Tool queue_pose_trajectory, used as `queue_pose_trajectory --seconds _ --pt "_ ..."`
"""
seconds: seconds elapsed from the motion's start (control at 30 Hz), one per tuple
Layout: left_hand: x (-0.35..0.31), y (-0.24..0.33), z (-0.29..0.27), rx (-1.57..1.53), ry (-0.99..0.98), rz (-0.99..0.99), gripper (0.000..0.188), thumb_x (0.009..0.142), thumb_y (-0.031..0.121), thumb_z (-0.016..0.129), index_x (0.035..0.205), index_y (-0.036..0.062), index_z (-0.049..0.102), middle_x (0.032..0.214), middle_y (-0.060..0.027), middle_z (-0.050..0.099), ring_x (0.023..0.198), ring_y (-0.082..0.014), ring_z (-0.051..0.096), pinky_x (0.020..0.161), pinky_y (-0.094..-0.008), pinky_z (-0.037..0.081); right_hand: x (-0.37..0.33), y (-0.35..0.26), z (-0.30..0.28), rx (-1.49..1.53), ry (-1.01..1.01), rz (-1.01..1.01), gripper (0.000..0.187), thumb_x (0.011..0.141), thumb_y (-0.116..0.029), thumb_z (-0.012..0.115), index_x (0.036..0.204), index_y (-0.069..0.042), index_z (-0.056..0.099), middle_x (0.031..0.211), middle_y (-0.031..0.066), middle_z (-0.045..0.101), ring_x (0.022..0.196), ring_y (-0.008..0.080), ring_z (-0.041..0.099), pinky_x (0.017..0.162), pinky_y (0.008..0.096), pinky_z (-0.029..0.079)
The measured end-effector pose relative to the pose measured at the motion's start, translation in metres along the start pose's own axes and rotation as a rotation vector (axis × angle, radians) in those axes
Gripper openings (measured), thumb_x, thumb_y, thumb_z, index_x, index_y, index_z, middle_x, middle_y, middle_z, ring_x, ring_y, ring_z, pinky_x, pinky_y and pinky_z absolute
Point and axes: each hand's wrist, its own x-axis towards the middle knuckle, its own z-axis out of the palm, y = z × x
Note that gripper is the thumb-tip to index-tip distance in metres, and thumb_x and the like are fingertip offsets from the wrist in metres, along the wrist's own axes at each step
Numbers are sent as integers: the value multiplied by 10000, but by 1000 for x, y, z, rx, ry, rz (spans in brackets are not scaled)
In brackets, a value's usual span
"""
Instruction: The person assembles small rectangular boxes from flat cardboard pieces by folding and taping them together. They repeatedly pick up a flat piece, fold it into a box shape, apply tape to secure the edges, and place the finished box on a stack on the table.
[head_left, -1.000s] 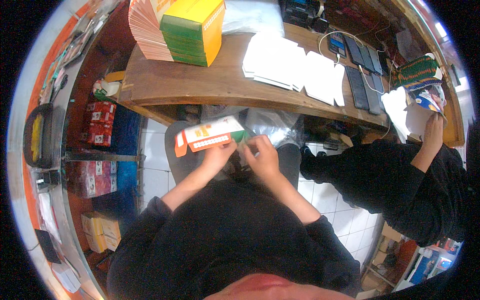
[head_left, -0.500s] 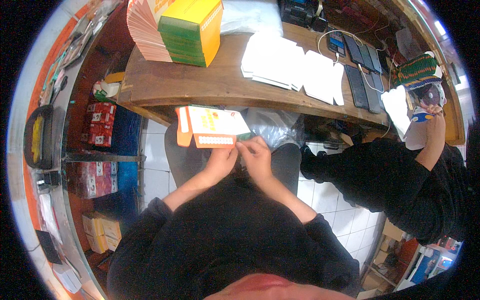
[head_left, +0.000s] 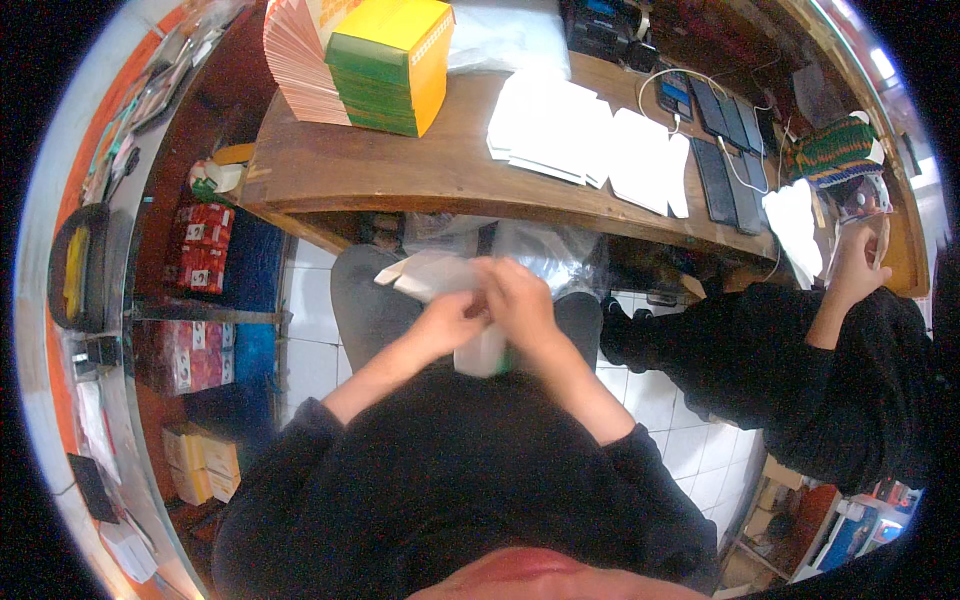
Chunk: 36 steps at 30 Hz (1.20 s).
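Observation:
Above my lap, a thin folding carton [head_left: 432,274] is smeared by motion, its pale inner side showing. Part of it sticks out beyond my hands, and another pale part hangs below them with a bit of green at its edge. My left hand [head_left: 452,326] is closed on the carton, thumb and fingers pinched near the middle. Right beside it, my right hand [head_left: 520,302] is bent over the carton's edge, fingers closed on it. The fingertips of both hands meet and partly hide what lies between them.
On the wooden desk [head_left: 350,170] stand a stack of yellow-green cartons [head_left: 385,80], white cards [head_left: 550,125] and several phones [head_left: 715,180] with cables. To the right, a co-worker's hand [head_left: 858,262] is over a drawer. Shelves with red boxes [head_left: 200,245] line the left.
The carton has been turned from its printed orange-and-white face to its pale side. My right hand has moved up and over it. The co-worker's hand has lowered slightly.

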Motion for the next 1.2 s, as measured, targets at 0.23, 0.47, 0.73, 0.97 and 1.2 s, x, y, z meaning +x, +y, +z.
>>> queue_pose_trajectory --seconds 0.23,0.47,0.73,0.97,1.2 --pt "-10 8 -64 -1032 29 -221 297 965 282 598 1102 21 633 889 -73 687 809 -151 673 774 -302 558 3 7 -21 15 -106 -8 171 845 -71 653 1013 -77 680 959 106 666 895 306 659 757 360 527" --pt "-9 13 -51 -667 265 -84 237 951 182 620 1055 -22 683 947 -77 713 798 -133 660 753 -283 549 2 6 -19 264 -89 47 143 853 -188 697 920 -63 707 909 104 650 815 282 650 698 357 517" --pt "-3 27 -37 158 647 153 231 813 56 688 1041 36 721 859 -148 716 745 -207 700 675 -299 541 -14 5 12 553 87 344 149 812 -162 767 801 -28 704 794 56 638 720 159 598 661 303 472" --pt "1 10 -10 103 656 264 260 856 60 667 1111 13 682 931 -169 709 799 -261 701 697 -341 545 -14 -5 29 1107 91 561 118 847 -139 745 830 -46 676 789 -5 621 708 72 540 653 230 431" --pt "-3 15 -10 -30 596 227 271 888 19 614 1152 -27 650 965 -205 698 835 -261 702 704 -335 539 -18 -9 52 717 340 398 110 877 -96 706 821 -10 667 798 13 624 707 89 577 662 232 461"
